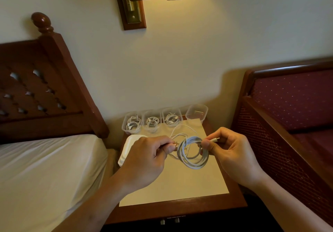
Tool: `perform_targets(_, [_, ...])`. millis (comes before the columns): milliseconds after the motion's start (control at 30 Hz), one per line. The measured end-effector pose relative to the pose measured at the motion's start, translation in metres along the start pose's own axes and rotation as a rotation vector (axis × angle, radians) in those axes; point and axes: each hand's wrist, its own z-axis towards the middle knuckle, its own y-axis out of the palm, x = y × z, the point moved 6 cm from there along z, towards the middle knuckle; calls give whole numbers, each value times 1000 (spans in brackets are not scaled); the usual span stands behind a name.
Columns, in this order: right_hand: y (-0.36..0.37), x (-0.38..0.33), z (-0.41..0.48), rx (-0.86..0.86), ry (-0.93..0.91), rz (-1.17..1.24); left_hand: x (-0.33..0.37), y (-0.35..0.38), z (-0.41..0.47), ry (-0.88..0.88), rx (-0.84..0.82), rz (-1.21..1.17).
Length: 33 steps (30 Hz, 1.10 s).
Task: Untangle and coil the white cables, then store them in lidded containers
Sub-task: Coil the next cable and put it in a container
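Fingers [222, 134] of the right hand [232, 152] pinched a coil [193, 155] of white cable, a plug jutting past the thumb. The left hand [144, 157] pinched the cable's other end just beside the coil, above the table [180, 208]. White lids [128, 144] lay stacked under that hand. Behind the coil trailed a loose strand [180, 128]; whether it was the same cable could not be told. By the wall, three tubs [152, 121] each held a coiled cable, and a fourth tub [196, 113] seemed empty. Three looked stored, one nearly coiled, and no lid was on.
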Motion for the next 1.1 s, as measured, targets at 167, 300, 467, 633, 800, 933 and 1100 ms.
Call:
perform_targets(167, [4, 8, -4, -39, -1, -74, -16, 7, -11, -60, -28, -115])
perform_targets(300, [3, 8, 1, -37, -30, -89, -20, 8, -9, -66, -22, -91])
perform_targets(467, [12, 23, 24, 0, 54, -58, -39, 18, 20, -238, -95, -261])
perform_targets(633, [17, 52, 60, 94, 104, -224, -73, 42, 53, -457, -278, -481])
perform_targets(800, [9, 83, 104, 182, 178, -235, -108, 72, 97, -589, -284, -606])
perform_targets(933, [-11, 112, 153, 239, 205, -337, -160, 105, 133, -457, -110, -26])
perform_targets(1100, [-39, 156, 227, 325, 249, -469, -229, 163, 133, -397, -188, 509])
